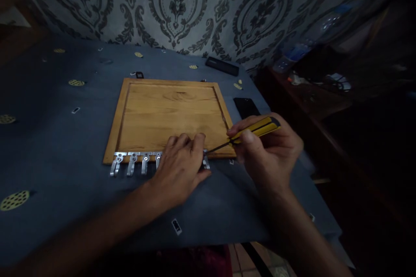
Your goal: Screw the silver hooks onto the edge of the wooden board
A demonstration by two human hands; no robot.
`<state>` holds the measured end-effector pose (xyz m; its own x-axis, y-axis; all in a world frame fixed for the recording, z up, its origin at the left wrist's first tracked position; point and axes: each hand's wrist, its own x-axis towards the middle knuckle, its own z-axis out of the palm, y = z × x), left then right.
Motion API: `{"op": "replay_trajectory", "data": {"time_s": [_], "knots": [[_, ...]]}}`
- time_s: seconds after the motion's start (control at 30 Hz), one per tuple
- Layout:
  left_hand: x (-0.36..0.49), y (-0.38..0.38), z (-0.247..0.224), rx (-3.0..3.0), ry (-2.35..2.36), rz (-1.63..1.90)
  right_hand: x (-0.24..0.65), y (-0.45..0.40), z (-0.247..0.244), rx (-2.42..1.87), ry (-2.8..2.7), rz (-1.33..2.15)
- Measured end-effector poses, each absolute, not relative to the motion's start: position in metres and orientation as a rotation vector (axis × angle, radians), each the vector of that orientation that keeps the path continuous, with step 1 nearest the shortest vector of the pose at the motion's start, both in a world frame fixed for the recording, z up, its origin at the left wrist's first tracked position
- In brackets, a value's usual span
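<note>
A rectangular, honey-brown wooden panel with a raised frame (169, 112) is laid flat on a blue cloth (91, 143), its near edge lined by a silvery metal strip with double-pronged hooks (132, 156) that jut out past the wood. The middle of the strip is covered by the left hand (182, 162), laid across it. A yellow-and-black-handled screwdriver (256, 132) is gripped in the right hand (273, 151), slanted down leftward, its thin dark shaft directed at the strip's right end.

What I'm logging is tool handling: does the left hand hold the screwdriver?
No, the right hand holds the yellow screwdriver, while the left hand rests on the wooden board.
</note>
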<state>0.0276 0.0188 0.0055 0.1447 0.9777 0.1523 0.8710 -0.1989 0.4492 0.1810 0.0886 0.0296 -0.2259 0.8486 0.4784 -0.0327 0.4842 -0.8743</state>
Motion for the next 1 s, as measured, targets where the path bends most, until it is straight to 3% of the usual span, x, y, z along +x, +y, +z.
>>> {"op": "replay_trajectory", "data": {"time_s": [1.0], "knots": [[0.027, 0.019, 0.005, 2.143, 1.793, 0.634, 0.196, 0.084, 0.042, -0.708, -1.815, 1.145]]}}
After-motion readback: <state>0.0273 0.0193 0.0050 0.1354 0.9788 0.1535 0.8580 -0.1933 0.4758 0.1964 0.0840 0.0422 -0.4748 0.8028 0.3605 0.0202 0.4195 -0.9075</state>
